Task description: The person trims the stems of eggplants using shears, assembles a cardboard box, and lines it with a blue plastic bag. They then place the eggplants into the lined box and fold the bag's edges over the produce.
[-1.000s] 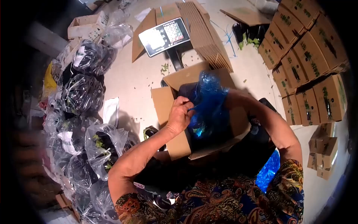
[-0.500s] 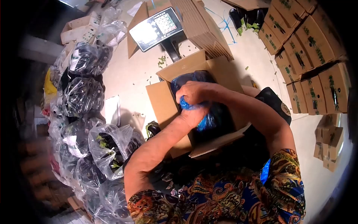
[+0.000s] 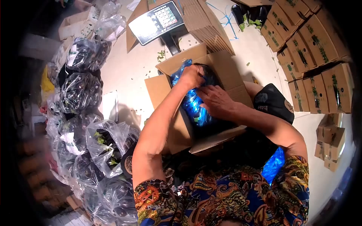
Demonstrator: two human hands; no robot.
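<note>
A cardboard box point(image 3: 158, 96) stands in front of me with its flaps spread. Inside it, a shiny blue plastic bag point(image 3: 194, 107) lies crumpled over dark contents that I cannot make out clearly. My left hand point(image 3: 192, 76) is closed on the bag near the far end of the box, its fingertips partly hidden. Lower and to the right, my right hand point(image 3: 215, 100) rests on the bag with its fingers stretched out towards the left hand. More blue plastic point(image 3: 273, 165) shows beside my right sleeve.
A scale display point(image 3: 156, 23) stands beyond the box, with flattened cartons point(image 3: 201, 24) beside it. Clear bags of dark produce point(image 3: 81, 92) line the left. Printed cartons point(image 3: 316, 49) are stacked at right. Eggplants point(image 3: 237, 15) lie at the far right.
The hands were together over gathered blue plastic; they have come apart. My left hand moved to the far side, my right hand lower right. The blue plastic is now spread along the box.
</note>
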